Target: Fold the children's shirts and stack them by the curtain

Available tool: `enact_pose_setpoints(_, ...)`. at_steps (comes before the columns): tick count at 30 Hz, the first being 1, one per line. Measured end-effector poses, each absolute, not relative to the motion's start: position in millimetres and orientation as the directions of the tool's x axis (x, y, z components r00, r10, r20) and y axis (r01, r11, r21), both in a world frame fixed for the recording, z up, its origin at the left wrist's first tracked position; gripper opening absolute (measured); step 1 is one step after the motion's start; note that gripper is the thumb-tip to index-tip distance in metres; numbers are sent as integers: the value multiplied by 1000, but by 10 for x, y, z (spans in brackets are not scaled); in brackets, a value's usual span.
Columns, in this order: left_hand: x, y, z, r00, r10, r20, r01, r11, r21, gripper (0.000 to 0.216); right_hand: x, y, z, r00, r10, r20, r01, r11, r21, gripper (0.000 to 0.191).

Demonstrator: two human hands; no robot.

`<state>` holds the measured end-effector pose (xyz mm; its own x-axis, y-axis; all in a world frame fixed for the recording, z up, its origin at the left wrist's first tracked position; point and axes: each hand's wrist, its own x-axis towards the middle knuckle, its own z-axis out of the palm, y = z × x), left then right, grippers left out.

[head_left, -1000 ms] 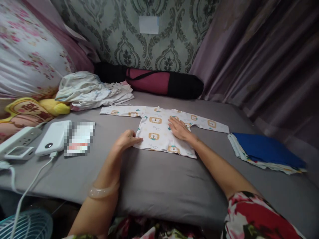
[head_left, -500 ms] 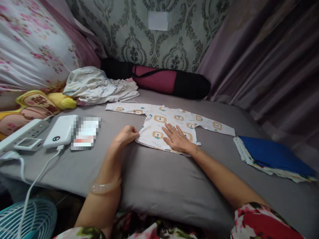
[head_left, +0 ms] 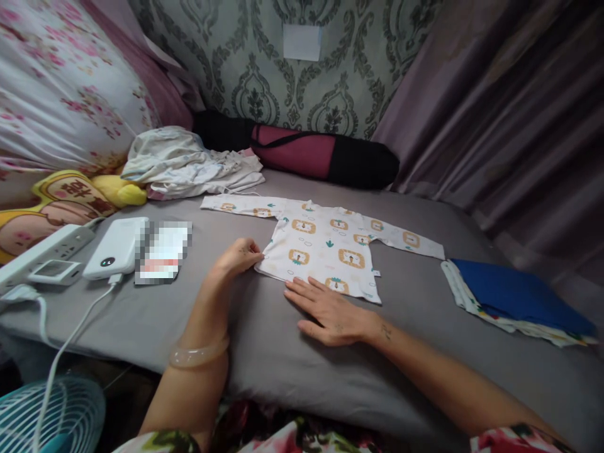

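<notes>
A small white long-sleeved shirt [head_left: 316,242] printed with lion faces lies flat, its sleeves stretched out to both sides. At its lower left corner, my left hand [head_left: 240,255] pinches the fabric between thumb and fingers. My right hand [head_left: 330,314] lies flat and open, with its fingertips at the shirt's bottom hem and its palm on the grey sheet. A tag sticks out from the shirt's right side near the hem.
Folded clothes with a blue piece on top [head_left: 519,296] lie at the right. A crumpled pale cloth heap [head_left: 189,163] and a long black-and-maroon bag [head_left: 302,151] lie behind. A power bank [head_left: 116,248], power strip [head_left: 61,248] and yellow plush [head_left: 70,195] sit left; a fan [head_left: 56,415] stands below.
My right hand has slid from the middle of the shirt toward me, down to the hem, uncovering the printed front. My left hand keeps its pinch at the corner.
</notes>
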<state>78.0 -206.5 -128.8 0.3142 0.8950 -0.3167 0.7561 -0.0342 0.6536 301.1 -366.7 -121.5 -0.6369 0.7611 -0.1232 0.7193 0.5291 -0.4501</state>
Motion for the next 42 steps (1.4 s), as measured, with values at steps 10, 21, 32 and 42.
enact_pose_setpoints(10,1256,-2171,-1579,430,808,404,715,-578,394,26,2903,-2979,-1299,-214,963,161,811,268,-521,44)
enact_pose_setpoints(21,1440,-2343,-1773,610,789,72,788,-613,52,60,3101,-3090,-1596,55,998,22,954,-46,-296,62)
enact_pose_setpoints(32,1250,-2329,-1702,626,780,-30,778,-621,94,76,3639,-3586,-1619,266,964,-10,951,-265,-161,64)
enact_pose_setpoints(42,924,-2227,-1740,647,754,-114,762,-639,103,77,3915,-3977,-1624,267,961,-72,953,-274,-132,65)
